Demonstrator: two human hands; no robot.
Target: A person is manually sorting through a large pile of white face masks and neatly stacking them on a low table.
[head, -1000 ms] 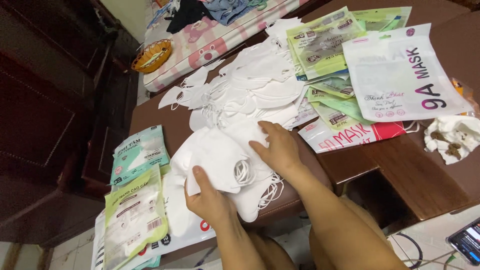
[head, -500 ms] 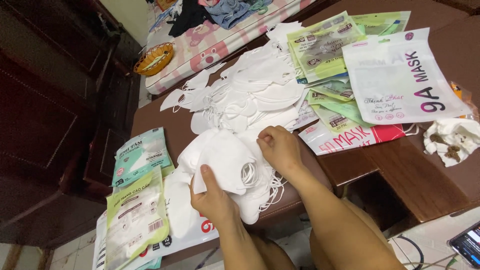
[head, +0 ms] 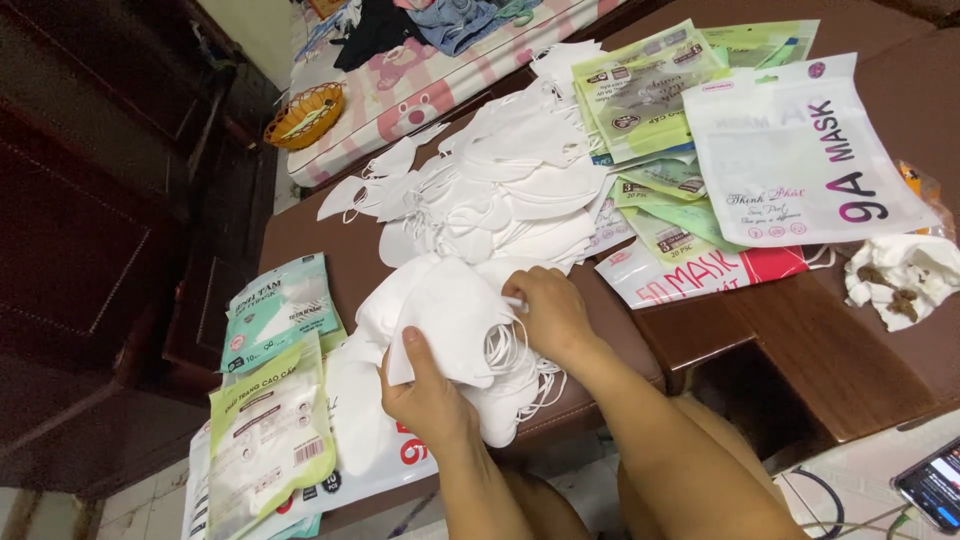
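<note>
My left hand point(head: 432, 395) grips a white mask point(head: 445, 315) — right hand's point(head: 550, 312) fingers pinch its ear loop point(head: 505, 345) over the worktop point(head: 800, 330).

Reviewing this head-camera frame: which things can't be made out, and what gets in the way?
- Stack of white masks, head view: their count is hidden, since they overlap and the left hand covers the lower edge.
- Right hand: fingertips tucked among the ear loops, so the grip is unclear.
- Phone: cut off by the right edge.
- Crumpled tissue: brown bits too small to identify.
- Green pouch: bottom cut off by the frame.
</note>
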